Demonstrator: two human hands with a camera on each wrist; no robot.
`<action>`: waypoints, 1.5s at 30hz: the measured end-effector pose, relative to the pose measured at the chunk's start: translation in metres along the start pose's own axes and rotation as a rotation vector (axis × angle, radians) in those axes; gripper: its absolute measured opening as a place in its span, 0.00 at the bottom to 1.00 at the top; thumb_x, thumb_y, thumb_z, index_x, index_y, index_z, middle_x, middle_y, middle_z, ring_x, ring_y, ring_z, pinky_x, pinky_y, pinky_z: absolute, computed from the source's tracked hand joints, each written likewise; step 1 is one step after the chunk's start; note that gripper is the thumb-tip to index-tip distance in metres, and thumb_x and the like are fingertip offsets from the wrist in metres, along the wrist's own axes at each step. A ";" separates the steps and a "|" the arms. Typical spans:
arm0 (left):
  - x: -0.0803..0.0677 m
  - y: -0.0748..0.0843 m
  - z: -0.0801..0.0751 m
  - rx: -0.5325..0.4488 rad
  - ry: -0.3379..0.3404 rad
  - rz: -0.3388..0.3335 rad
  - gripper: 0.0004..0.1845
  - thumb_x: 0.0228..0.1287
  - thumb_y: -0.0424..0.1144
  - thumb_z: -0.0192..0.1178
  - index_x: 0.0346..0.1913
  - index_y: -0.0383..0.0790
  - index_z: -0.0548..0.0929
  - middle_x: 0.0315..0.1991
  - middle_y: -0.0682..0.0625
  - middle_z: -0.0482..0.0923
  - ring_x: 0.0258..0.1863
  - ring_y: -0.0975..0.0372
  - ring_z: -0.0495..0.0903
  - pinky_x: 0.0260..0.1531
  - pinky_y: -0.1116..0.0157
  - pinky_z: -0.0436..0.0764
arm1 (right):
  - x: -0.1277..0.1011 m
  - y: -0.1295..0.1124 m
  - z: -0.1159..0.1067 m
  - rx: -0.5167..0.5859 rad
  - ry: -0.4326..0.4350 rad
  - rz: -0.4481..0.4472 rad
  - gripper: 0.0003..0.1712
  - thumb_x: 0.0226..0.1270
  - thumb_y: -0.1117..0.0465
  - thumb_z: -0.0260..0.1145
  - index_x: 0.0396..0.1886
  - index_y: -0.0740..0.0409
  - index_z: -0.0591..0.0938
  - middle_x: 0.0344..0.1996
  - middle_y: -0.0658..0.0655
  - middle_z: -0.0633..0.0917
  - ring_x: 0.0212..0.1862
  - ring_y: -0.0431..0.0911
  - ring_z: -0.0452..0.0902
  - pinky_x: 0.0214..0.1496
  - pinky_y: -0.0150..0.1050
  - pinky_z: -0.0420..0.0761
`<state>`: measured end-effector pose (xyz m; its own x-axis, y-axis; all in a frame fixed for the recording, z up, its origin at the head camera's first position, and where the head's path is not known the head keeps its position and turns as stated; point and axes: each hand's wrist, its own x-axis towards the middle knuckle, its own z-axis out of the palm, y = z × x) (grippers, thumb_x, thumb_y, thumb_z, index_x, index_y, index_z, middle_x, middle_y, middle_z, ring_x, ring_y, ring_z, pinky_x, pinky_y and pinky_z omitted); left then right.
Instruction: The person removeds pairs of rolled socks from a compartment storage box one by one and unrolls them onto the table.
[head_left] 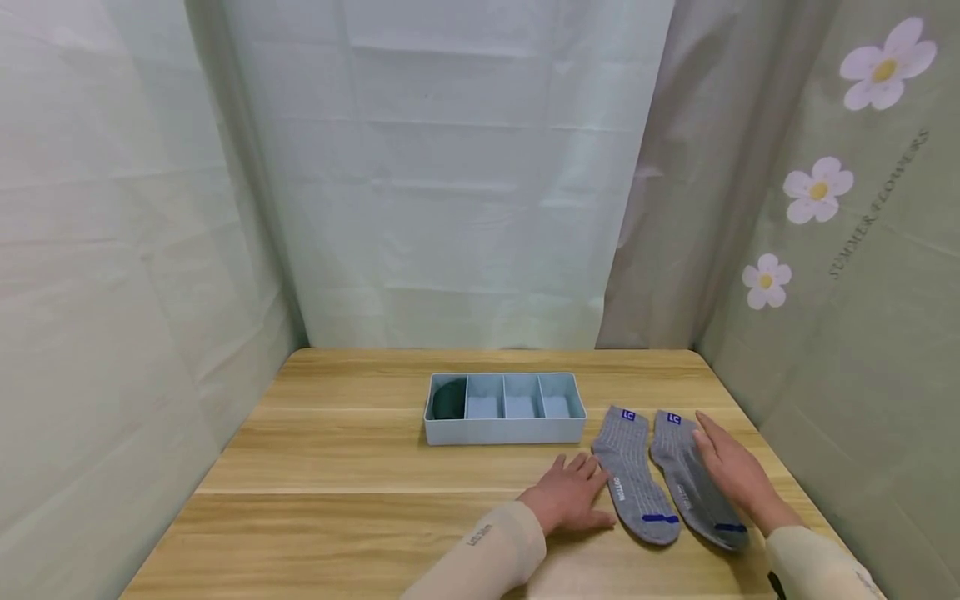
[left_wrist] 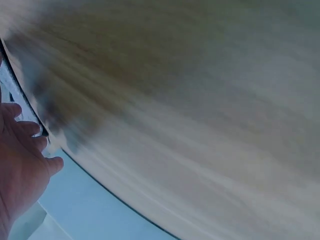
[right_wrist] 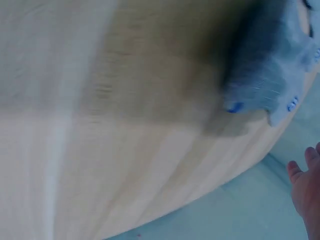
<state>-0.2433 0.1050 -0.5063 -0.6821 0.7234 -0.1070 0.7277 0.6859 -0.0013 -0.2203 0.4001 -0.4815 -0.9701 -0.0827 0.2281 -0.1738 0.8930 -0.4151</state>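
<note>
Head view: your right hand (head_left: pixel 731 471) lies flat, fingers straight, on the right grey sock (head_left: pixel 693 492), pinning it near the tabletop's (head_left: pixel 337 467) right edge; your left hand (head_left: pixel 572 493) rests flat beside the left sock (head_left: pixel 633 479)

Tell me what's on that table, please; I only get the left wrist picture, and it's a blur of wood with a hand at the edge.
Observer: Two grey socks lie side by side, the left sock and the right sock, near the table's right end.
Operator: Is anyone touching them?
Observer: The right hand rests flat on the right sock; the left hand lies flat on the table beside the left sock.
Operator: Anything else up there?
Observer: A pale blue organiser tray with four compartments stands behind the socks.
Operator: Is it empty?
Observer: No, its leftmost compartment holds a dark green bundle; the other three look bare.
</note>
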 end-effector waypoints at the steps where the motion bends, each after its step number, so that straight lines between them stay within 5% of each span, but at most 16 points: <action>1: -0.001 -0.002 0.000 -0.005 0.005 -0.002 0.41 0.66 0.72 0.47 0.76 0.56 0.62 0.77 0.53 0.55 0.76 0.60 0.52 0.71 0.53 0.57 | 0.003 -0.003 -0.004 0.019 -0.005 0.025 0.36 0.83 0.47 0.40 0.74 0.73 0.58 0.69 0.79 0.61 0.68 0.75 0.56 0.64 0.69 0.58; 12: -0.014 -0.024 -0.014 0.029 0.057 -0.004 0.39 0.69 0.69 0.47 0.76 0.53 0.62 0.76 0.50 0.56 0.76 0.57 0.53 0.72 0.54 0.57 | 0.024 -0.036 0.014 0.036 -0.008 0.013 0.38 0.78 0.44 0.52 0.71 0.72 0.65 0.69 0.78 0.62 0.68 0.74 0.57 0.65 0.70 0.58; 24: -0.034 -0.061 -0.045 -0.065 0.091 0.020 0.35 0.72 0.62 0.50 0.75 0.49 0.65 0.76 0.48 0.57 0.76 0.57 0.54 0.71 0.55 0.59 | 0.048 -0.082 0.040 0.081 -0.055 0.001 0.40 0.77 0.41 0.52 0.74 0.66 0.63 0.72 0.74 0.60 0.70 0.70 0.57 0.66 0.69 0.59; 34: -0.044 -0.108 -0.070 -0.076 0.131 -0.093 0.36 0.72 0.62 0.51 0.76 0.49 0.63 0.76 0.46 0.57 0.75 0.54 0.56 0.70 0.55 0.62 | 0.073 -0.111 0.056 0.146 -0.083 -0.055 0.43 0.76 0.42 0.55 0.75 0.69 0.59 0.73 0.73 0.59 0.71 0.70 0.55 0.68 0.67 0.58; 45: -0.061 -0.161 -0.082 -0.249 0.238 -0.250 0.36 0.73 0.59 0.53 0.75 0.40 0.64 0.74 0.40 0.60 0.71 0.49 0.63 0.66 0.51 0.67 | 0.089 -0.123 0.070 0.192 -0.150 -0.023 0.47 0.74 0.41 0.57 0.76 0.71 0.55 0.74 0.74 0.56 0.73 0.69 0.51 0.71 0.64 0.54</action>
<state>-0.3245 -0.0429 -0.4175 -0.8542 0.5104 0.0986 0.5180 0.8194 0.2455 -0.2974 0.2519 -0.4715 -0.9774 -0.1794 0.1117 -0.2108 0.7908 -0.5746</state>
